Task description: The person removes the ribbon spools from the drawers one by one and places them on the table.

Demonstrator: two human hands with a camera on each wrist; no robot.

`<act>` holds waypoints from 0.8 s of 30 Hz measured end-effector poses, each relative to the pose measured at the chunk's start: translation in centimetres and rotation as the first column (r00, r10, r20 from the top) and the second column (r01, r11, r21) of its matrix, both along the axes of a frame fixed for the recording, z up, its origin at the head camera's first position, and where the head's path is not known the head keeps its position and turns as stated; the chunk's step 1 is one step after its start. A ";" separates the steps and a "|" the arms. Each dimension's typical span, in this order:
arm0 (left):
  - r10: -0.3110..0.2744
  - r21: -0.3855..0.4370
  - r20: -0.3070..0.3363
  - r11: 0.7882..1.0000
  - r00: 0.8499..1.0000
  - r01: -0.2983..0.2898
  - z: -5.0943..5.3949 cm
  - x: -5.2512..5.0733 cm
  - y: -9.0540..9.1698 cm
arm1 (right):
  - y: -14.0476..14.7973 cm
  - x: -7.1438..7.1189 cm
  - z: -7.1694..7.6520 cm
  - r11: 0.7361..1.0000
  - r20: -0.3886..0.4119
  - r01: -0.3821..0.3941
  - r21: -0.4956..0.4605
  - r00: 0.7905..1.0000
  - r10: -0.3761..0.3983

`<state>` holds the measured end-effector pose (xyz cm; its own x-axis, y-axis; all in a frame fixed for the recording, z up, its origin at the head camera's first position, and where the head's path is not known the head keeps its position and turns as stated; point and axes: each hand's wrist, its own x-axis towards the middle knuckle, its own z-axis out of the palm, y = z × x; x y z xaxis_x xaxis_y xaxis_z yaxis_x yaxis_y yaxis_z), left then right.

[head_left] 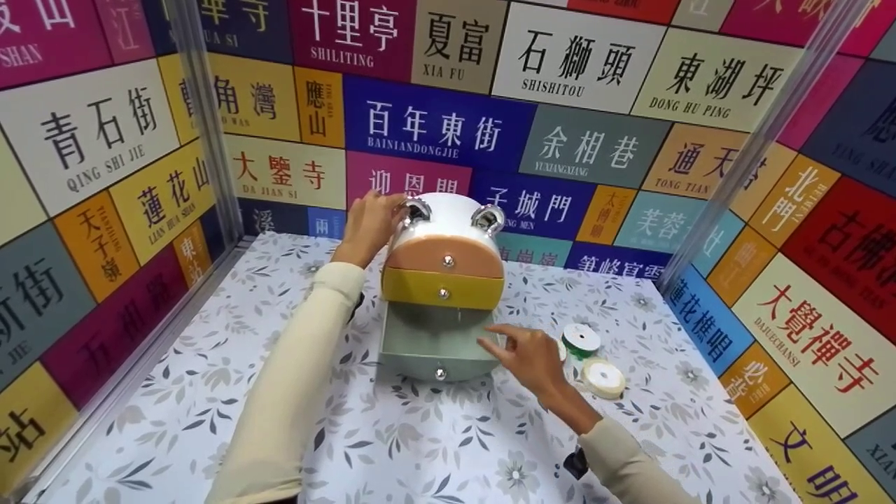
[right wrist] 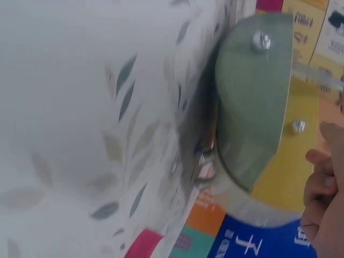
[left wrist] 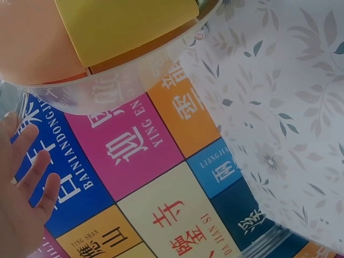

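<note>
A small chest of drawers [head_left: 448, 217] stands on the table, with a white rounded top and two chrome ear-like rings. Its orange drawer [head_left: 413, 255] and yellow drawer [head_left: 476, 290] are closed, while the green drawer [head_left: 406, 367] at the bottom is pulled out. Each front has a round silver knob. My left hand [head_left: 371, 220] touches the left ring [head_left: 418, 210]; its lower fingers hang loose in the left wrist view. My right hand [head_left: 528, 357] is at the green drawer's right edge, index finger and thumb extended; I see nothing held in it.
Ribbon spools lie right of the chest, beside my right hand: a green one [head_left: 581, 339] and a cream one [head_left: 603, 378], with another partly hidden. A floral cloth [head_left: 336, 434] covers the table. Panels with printed place names [head_left: 441, 126] and clear corner posts enclose it.
</note>
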<state>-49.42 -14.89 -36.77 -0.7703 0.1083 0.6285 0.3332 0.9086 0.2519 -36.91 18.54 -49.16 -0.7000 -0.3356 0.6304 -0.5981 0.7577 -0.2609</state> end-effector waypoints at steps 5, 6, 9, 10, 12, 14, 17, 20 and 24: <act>0.000 0.012 -0.004 1.000 1.000 0.000 0.0 0.0 -0.1 | -2.0 0.9 -0.6 0.986 -0.099 -0.166 0.025 0.981 0.168; -0.002 0.017 -0.003 1.000 1.000 0.002 0.0 0.0 0.0 | -2.3 1.0 -0.8 0.981 -0.111 -0.189 0.035 0.975 0.192; -0.008 0.027 0.004 1.000 1.000 0.008 0.0 0.0 0.0 | -3.1 1.3 -1.5 0.961 -0.133 -0.270 0.064 0.952 0.276; -0.010 0.032 0.007 0.999 1.000 0.010 0.0 0.0 0.0 | -3.3 1.3 -1.8 0.951 -0.136 -0.297 0.080 0.942 0.306; -0.010 0.035 0.010 0.999 1.000 0.010 -0.1 -0.1 -0.1 | -3.8 1.4 -2.3 0.931 -0.134 -0.345 0.117 0.924 0.359; -0.008 0.036 0.009 0.999 1.000 0.008 -0.2 -0.1 -0.1 | -4.2 1.5 -2.8 0.912 -0.125 -0.375 0.163 0.909 0.397; -0.007 0.030 0.004 1.000 1.000 0.007 -0.2 -0.2 -0.1 | -4.7 1.6 -3.5 0.894 -0.135 -0.367 0.257 0.902 0.409; -0.004 0.027 0.004 1.000 1.000 0.004 -0.2 -0.1 -0.1 | -5.1 1.5 -4.0 0.882 -0.172 -0.322 0.344 0.902 0.396; 0.000 0.008 -0.003 1.000 1.000 0.000 -0.1 -0.1 0.0 | -5.3 1.2 -4.6 0.875 -0.203 -0.284 0.391 0.901 0.383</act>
<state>-49.54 -14.93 -36.85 -0.7686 0.1032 0.6314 0.3341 0.9064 0.2585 -35.75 13.24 -53.76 -0.3292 -0.7476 0.5768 -0.8398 0.5111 0.1832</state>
